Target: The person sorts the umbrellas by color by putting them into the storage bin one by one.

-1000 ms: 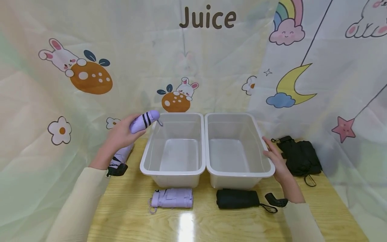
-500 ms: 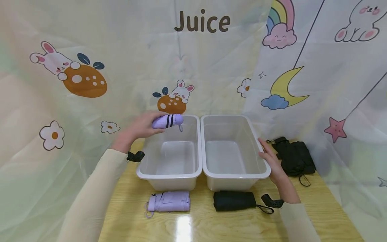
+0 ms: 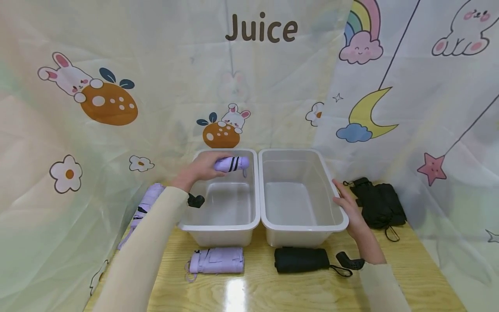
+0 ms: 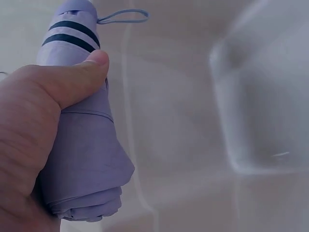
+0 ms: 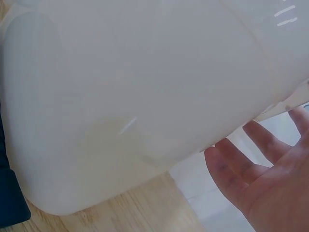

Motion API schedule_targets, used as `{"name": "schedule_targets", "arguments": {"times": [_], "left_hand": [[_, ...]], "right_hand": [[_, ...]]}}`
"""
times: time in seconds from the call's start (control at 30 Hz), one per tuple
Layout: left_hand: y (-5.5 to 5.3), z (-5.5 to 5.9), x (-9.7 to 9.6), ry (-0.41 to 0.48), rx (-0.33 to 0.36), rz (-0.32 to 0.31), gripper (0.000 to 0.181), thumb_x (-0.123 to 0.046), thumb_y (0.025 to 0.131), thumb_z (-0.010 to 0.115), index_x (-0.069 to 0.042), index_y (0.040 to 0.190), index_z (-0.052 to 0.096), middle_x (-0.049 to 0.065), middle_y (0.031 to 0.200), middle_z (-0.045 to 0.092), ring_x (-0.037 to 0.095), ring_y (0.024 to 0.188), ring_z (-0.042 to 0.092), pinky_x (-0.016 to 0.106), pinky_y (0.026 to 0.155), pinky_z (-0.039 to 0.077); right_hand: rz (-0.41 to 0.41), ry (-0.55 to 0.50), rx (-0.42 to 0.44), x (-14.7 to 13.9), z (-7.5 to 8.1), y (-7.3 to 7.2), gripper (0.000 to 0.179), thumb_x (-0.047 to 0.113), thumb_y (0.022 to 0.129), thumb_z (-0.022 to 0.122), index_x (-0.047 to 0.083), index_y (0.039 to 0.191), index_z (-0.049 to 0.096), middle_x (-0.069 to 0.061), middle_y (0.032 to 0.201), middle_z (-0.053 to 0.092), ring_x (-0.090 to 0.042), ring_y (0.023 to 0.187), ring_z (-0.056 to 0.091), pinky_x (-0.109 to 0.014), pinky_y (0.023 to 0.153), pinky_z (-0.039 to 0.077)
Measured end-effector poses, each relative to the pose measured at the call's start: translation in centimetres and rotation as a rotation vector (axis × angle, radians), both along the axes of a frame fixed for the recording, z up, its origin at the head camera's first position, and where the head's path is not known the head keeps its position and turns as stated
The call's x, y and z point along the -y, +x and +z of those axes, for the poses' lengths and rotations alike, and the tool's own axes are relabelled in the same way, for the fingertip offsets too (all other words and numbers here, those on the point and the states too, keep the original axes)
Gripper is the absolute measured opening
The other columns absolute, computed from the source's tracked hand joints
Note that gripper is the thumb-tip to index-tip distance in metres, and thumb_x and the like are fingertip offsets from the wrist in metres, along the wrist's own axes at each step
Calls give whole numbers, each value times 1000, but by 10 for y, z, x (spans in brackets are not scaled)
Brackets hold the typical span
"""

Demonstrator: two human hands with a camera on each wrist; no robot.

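My left hand (image 3: pixel 203 167) grips a folded lavender umbrella (image 3: pixel 231 164) with two black stripes and a small wrist loop. It is held over the back part of the left white bin (image 3: pixel 218 228), at about rim height. In the left wrist view the thumb lies across the umbrella (image 4: pixel 82 150), and the other fingers are hidden behind it. At the right white bin (image 3: pixel 304 228), my right hand (image 3: pixel 354 214) rests against the outer right side. Its fingers (image 5: pixel 231 166) look extended along the bin wall (image 5: pixel 135 96) in the right wrist view.
In front of the bins lie a lavender folded umbrella (image 3: pixel 217 261) and a black one (image 3: pixel 302 260). Another lavender umbrella (image 3: pixel 150 200) is at the left table edge, partly behind my sleeve. A bulky black umbrella (image 3: pixel 383 204) sits at the right. Printed cloth (image 3: pixel 167 78) surrounds the table.
My left hand has carried the lavender umbrella rightward, from beside the left bin to above its inside. My right hand stays at the right bin's side.
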State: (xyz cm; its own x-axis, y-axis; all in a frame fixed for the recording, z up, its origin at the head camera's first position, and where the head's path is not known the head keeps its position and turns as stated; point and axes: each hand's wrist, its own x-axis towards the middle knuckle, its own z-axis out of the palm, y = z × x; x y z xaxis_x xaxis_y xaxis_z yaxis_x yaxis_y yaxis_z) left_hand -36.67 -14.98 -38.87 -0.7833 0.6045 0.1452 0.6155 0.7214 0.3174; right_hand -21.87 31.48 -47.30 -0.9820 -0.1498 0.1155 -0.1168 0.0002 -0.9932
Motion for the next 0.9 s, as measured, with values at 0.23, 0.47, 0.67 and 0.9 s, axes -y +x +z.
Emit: {"name": "schedule_targets", "arguments": {"times": [0.23, 0.47, 0.67, 0.9], "left_hand": [[-4, -24, -7, 17, 54, 16, 61, -16, 79, 82, -22, 135, 59, 1, 122, 62, 22, 103, 53, 41, 92, 42], [-8, -35, -12, -55, 64, 66, 69, -25, 81, 81, -31, 143, 50, 0, 127, 59, 22, 105, 51, 40, 92, 43], [-11, -41, -12, -89, 58, 86, 68, -26, 82, 80, -33, 142, 50, 2, 124, 60, 23, 102, 53, 42, 88, 44], [-25, -57, -15, -23, 186, 119, 60, -20, 78, 83, -32, 133, 61, -1, 119, 61, 23, 103, 53, 40, 91, 45]], "right_hand": [[26, -9, 13, 1, 0, 1, 59, 24, 107, 37, 21, 158, 8, -17, 160, 3, -25, 123, 39, -30, 84, 50], [27, -1, 8, 2, 0, 4, 59, 24, 107, 36, 19, 158, 6, -17, 160, 2, -26, 123, 39, -31, 85, 50], [33, -16, 5, 5, 0, 5, 58, 22, 107, 35, 18, 158, 6, -18, 159, 5, -26, 123, 40, -34, 85, 50], [35, -38, -9, 3, 0, 2, 56, 22, 107, 35, 24, 158, 10, -18, 158, 4, -23, 122, 41, -30, 84, 50]]}}
